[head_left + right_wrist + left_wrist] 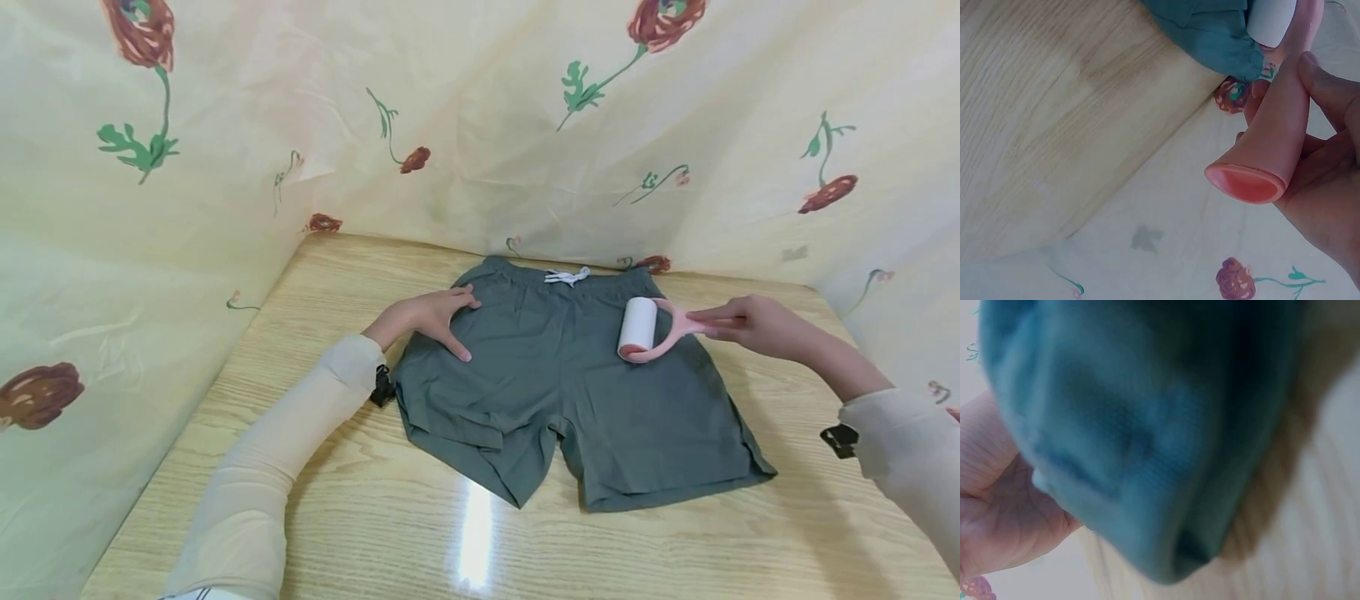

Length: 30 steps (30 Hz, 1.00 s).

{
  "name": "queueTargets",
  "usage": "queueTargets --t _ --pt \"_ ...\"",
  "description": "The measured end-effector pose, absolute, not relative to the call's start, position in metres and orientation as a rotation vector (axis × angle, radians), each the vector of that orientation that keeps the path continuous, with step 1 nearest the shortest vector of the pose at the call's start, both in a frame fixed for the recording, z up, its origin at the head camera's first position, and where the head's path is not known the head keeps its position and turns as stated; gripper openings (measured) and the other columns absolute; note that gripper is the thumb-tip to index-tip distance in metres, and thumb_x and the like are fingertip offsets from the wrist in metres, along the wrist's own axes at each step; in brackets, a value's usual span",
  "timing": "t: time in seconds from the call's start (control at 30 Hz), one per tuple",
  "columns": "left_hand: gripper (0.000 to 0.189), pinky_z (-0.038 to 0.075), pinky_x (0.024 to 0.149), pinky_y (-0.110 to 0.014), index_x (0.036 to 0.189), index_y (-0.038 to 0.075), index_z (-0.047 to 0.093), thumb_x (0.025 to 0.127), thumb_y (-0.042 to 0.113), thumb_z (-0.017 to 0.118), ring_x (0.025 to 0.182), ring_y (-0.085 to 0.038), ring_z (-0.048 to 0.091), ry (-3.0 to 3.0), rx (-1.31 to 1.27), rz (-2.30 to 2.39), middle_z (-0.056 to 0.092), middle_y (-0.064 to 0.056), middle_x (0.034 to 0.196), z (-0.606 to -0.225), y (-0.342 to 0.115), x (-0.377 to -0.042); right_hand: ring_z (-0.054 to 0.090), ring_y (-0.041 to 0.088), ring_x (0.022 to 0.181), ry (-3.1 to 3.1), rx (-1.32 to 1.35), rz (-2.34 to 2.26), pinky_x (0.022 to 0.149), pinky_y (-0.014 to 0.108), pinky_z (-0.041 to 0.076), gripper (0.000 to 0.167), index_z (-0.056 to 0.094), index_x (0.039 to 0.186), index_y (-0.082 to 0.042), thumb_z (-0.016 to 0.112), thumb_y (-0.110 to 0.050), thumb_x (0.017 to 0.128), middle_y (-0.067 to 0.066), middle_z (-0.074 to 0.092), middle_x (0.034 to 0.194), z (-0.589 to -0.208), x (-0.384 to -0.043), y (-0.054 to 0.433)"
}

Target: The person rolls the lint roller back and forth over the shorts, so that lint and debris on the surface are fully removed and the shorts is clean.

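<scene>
Dark grey-green shorts lie spread on the wooden table, waistband toward the back wall, with a white drawstring at the waist. On the left leg the front hem sits higher than the back layer. My left hand rests on the left side of the shorts, thumb and fingers spread apart. Blurred cloth fills much of the left wrist view, hiding the fingertips. My right hand grips the pink handle of a lint roller, whose white roll is over the upper right leg of the shorts.
The light wooden table extends around the shorts. A cream floral cloth hangs behind and along both sides of the table. Dark clips are attached at both wrists, and pale sleeves cover the forearms.
</scene>
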State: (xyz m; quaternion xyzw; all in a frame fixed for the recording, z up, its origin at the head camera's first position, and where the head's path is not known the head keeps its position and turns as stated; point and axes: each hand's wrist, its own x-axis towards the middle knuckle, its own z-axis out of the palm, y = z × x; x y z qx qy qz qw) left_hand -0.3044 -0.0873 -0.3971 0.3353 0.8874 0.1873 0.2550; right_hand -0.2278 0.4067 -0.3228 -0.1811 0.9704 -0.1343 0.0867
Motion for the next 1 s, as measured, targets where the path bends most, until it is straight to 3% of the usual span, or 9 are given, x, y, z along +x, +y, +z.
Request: queueTargets --t 0.13,0.2,0.37,0.47,0.67,0.8,0.9,1.0 --pt "0.1 0.019 0.129 -0.051 0.162 0.008 0.026 0.087 0.041 0.082 0.16 -0.035 0.004 2.414 0.916 0.506 -0.003 -0.016 0.172 -0.398 -0.088 -0.305 0.031 0.007 0.048 2.917 -0.54 -0.361 0.05 0.025 0.034 0.036 0.071 0.128 -0.001 0.074 -0.011 0.094 0.014 0.077 0.094 -0.316 -0.224 0.412" --pt "0.1 0.019 0.129 -0.051 0.162 0.008 0.026 0.087 0.041 0.082 0.16 -0.035 0.004 2.416 0.917 0.505 -0.003 -0.016 0.172 -0.398 -0.088 -0.306 0.031 0.007 0.049 2.931 -0.546 -0.334 0.05 0.025 0.033 0.035 0.071 0.128 -0.002 0.074 -0.01 0.093 0.015 0.076 0.096 -0.312 -0.222 0.413" --pt "0.1 0.02 0.128 -0.051 0.162 0.008 0.026 0.086 0.041 0.082 0.16 -0.035 0.005 2.416 0.916 0.502 -0.003 -0.016 0.172 -0.397 -0.088 -0.305 0.03 0.006 0.05 2.952 -0.545 -0.253 0.051 0.025 0.031 0.036 0.072 0.128 -0.002 0.074 -0.011 0.093 0.0 0.059 0.07 -0.306 -0.217 0.416" --pt "0.1 0.02 0.128 -0.051 0.162 0.008 0.026 0.086 0.042 0.082 0.16 -0.035 0.004 2.416 0.918 0.498 -0.003 -0.016 0.173 -0.399 -0.088 -0.305 0.03 0.006 0.049 2.969 -0.555 -0.232 0.05 0.024 0.032 0.035 0.073 0.126 -0.002 0.075 -0.01 0.092 -0.001 0.053 0.064 -0.305 -0.214 0.416" --pt "0.101 0.019 0.129 -0.051 0.162 0.008 0.026 0.086 0.042 0.083 0.16 -0.034 0.003 2.413 0.918 0.502 -0.003 -0.015 0.173 -0.4 -0.089 -0.306 0.035 0.007 0.05 2.975 -0.577 -0.248 0.05 0.024 0.034 0.034 0.073 0.125 -0.002 0.076 -0.009 0.091 0.004 0.073 0.079 -0.302 -0.215 0.412" --pt "0.101 0.019 0.129 -0.05 0.162 0.008 0.025 0.086 0.042 0.082 0.16 -0.034 0.003 2.41 0.917 0.5 -0.004 -0.015 0.173 -0.401 -0.089 -0.306 0.04 0.008 0.049 2.96 -0.532 -0.312 0.048 0.025 0.036 0.035 0.071 0.127 -0.002 0.074 -0.008 0.093 0.017 0.077 0.095 -0.298 -0.219 0.403" --pt "0.1 0.02 0.128 -0.05 0.162 0.008 0.026 0.086 0.042 0.082 0.16 -0.034 0.004 2.412 0.914 0.502 -0.004 -0.015 0.173 -0.4 -0.088 -0.305 0.049 0.008 0.056 2.975 -0.537 -0.347 0.051 0.025 0.039 0.036 0.071 0.127 -0.001 0.075 -0.007 0.092 0.023 0.075 0.111 -0.296 -0.222 0.392" --pt "0.1 0.02 0.128 -0.05 0.162 0.008 0.026 0.086 0.041 0.082 0.16 -0.035 0.005 2.413 0.92 0.506 -0.003 -0.016 0.172 -0.399 -0.088 -0.305 0.059 0.01 0.069 3.002 -0.582 -0.352 0.057 0.024 0.043 0.035 0.072 0.126 -0.002 0.076 -0.008 0.092 0.023 0.075 0.113 -0.294 -0.226 0.38"
